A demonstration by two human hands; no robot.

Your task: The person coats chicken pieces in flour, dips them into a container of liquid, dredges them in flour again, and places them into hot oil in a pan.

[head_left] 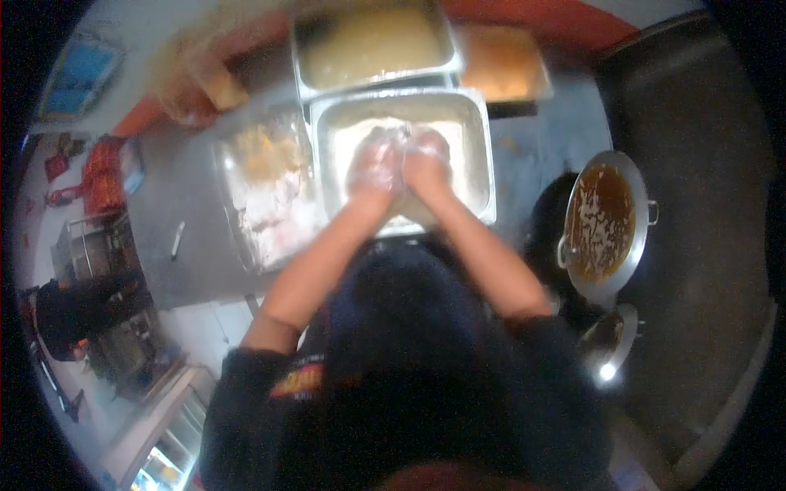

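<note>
Both of my hands are in a rectangular metal pan (489, 164) that holds a white, flour-like powder (348, 139). Thin clear plastic gloves appear to cover them. My left hand (379, 159) is curled and lies close beside my right hand (427, 155), which also looks closed like a fist. Motion blur smears the fingers, and whatever they grip is hidden. To the left of the pan sits a clear-sided tray (246, 237) with white powder and yellowish pieces in it.
Behind the pan stands another metal pan (452, 61) of pale yellowish liquid. An orange-topped container (503, 65) is at its right. A wide wok (630, 270) with brown liquid and pale bits stands farther right. A small white object (178, 240) lies on the grey table (184, 192).
</note>
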